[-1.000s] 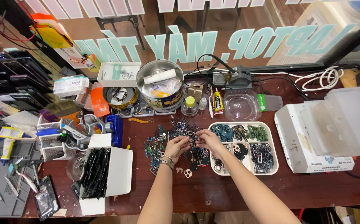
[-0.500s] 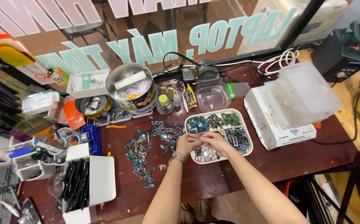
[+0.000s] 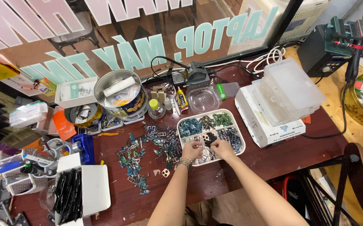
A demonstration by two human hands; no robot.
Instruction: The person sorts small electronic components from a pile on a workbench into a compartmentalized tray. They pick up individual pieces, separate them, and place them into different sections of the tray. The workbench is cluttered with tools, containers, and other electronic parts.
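Sorting small electronic parts in the head view, both hands work over a white divided tray (image 3: 184, 122) near the front middle of the dark red table (image 3: 273, 161). The left hand (image 3: 192, 150), wrist in a beaded bracelet (image 3: 184, 163), pinches something tiny over the tray's front-left compartment; the part itself is too small to make out. The right hand (image 3: 222, 148) has its fingers curled down into the front-middle compartment, tips apparently closed on a small dark piece. Whether it is lifted cannot be told.

The parts look like little camera modules or flex pieces: light, stiff in the body, thin at the tails, probably fragile. Best taken by fingertip pinch at the edges, not by the ribbon ends.

The tray's compartments hold sorted groups: bluish pieces back-left, green ones back-right, dark framed pieces on the right. A loose pile of parts (image 3: 148, 152) lies scattered on the table just left of the tray.

Other containers: a round metal tin (image 3: 120, 96) holding white paper and wrappers, a clear plastic bowl (image 3: 203, 99) that seems empty, a white open box (image 3: 93, 190) with black strips inside, and stacked clear plastic cases (image 3: 290, 90) on a white machine (image 3: 265, 123). A small yellow-capped bottle (image 3: 156, 109) stands near the tin.
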